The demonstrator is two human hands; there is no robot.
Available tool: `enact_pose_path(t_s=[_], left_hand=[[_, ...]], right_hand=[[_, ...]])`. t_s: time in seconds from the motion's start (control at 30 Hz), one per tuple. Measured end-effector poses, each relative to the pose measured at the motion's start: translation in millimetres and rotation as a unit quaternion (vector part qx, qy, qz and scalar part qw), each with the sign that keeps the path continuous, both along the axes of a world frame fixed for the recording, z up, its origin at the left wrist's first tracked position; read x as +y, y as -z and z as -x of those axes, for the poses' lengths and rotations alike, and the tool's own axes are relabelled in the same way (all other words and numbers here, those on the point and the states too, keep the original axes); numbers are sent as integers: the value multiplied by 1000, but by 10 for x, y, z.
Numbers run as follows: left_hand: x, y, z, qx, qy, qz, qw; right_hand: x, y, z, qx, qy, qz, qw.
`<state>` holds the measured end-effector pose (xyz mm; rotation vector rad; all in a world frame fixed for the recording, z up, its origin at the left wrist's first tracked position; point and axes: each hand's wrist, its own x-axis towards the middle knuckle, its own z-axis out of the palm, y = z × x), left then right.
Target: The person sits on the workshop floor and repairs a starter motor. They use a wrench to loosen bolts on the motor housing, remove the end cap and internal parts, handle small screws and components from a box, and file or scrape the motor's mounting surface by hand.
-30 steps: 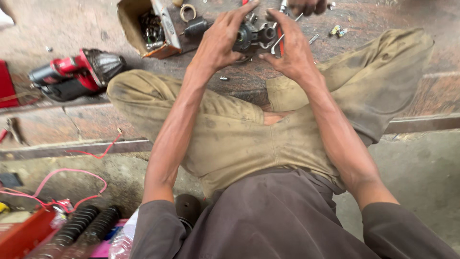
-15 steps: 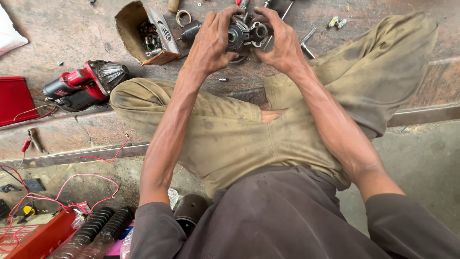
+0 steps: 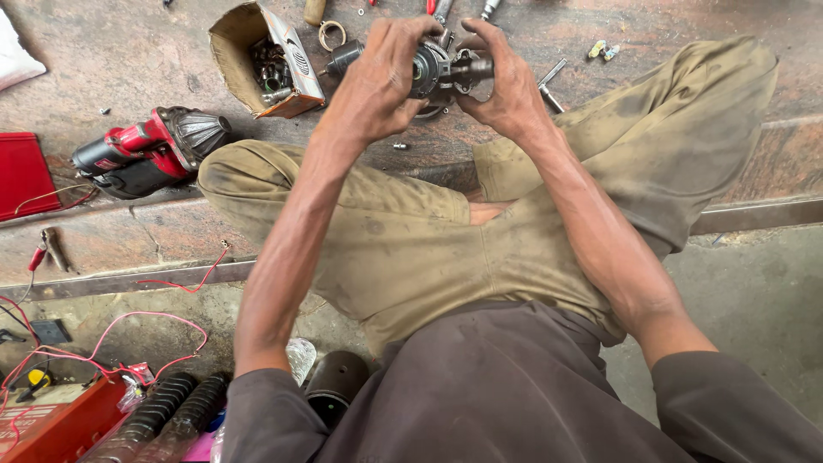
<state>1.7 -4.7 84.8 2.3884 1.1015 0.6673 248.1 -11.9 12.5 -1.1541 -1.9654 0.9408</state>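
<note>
Both my hands hold a dark, greasy metal motor part point(image 3: 441, 69) with a round body and a short shaft, raised above the stone floor in front of my crossed legs. My left hand point(image 3: 377, 81) wraps its left end, fingers curled over the top. My right hand point(image 3: 506, 81) grips the right end, where the shaft sticks out. Much of the part is hidden behind my fingers.
A torn cardboard box point(image 3: 249, 51) of small metal parts lies to the left. A red and black power tool point(image 3: 146, 154) rests further left. Loose tools and a metal ring point(image 3: 332, 34) lie beyond my hands. Red wires point(image 3: 103, 343) and black ribbed boots point(image 3: 171, 411) sit at lower left.
My view has tilted, so my hands and the part sit lower in the picture. Both hands keep their grip on the part, with the fingers shifted slightly around it.
</note>
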Motion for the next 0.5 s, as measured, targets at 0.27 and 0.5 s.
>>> enact_pose_path(t_s=[0.27, 0.5], left_hand=[[125, -441, 463, -2, 1, -23, 1000], [6, -477, 970, -27, -57, -39, 997]], right_hand=[[23, 74, -109, 14, 4, 18, 1000], [-57, 335, -451, -65, 62, 211, 973]])
